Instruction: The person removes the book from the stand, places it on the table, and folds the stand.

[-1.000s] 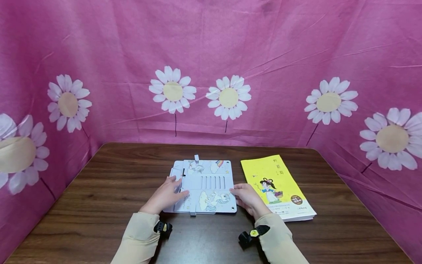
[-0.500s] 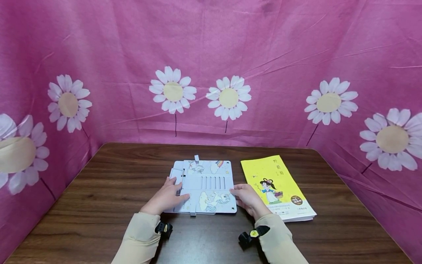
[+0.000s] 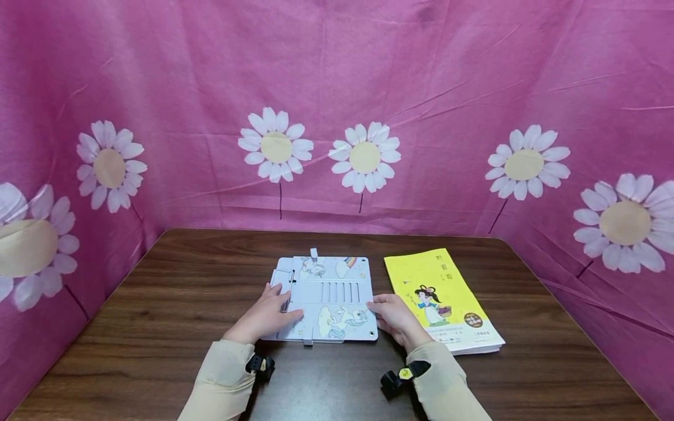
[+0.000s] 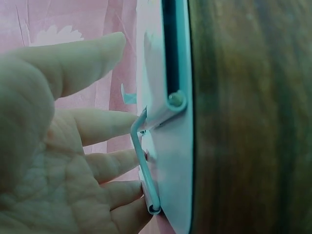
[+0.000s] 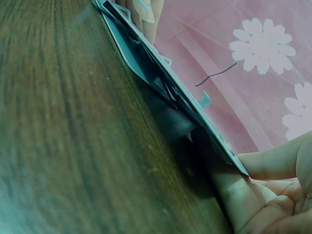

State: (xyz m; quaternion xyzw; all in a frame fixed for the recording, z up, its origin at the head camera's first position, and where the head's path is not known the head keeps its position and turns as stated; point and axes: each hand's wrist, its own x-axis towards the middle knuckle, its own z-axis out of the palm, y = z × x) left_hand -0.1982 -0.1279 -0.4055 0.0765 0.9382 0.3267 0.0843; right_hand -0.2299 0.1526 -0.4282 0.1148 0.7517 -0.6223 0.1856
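Note:
A white book stand printed with unicorns and a rainbow lies on the table in the head view, with a row of slots in its middle. My left hand is at its left side, fingers extended over a bent wire bracket. In the left wrist view the fingertips meet that wire while the thumb stands apart. With thumb and fingers, my right hand pinches the right edge. The right wrist view shows this edge lifted off the table, the thumb above and fingers beneath; the stand's underside is dark there.
A yellow paperback book with a cartoon girl on its cover lies just right of my right hand. Small page clips stick out at the stand's far edge and near edge. The brown wooden table is enclosed by a pink daisy-print curtain.
My left thumb and fingers have shifted very slightly to the right at the stand's left side, and the wire bracket there shows more plainly. The right hand and the book have stayed in place.

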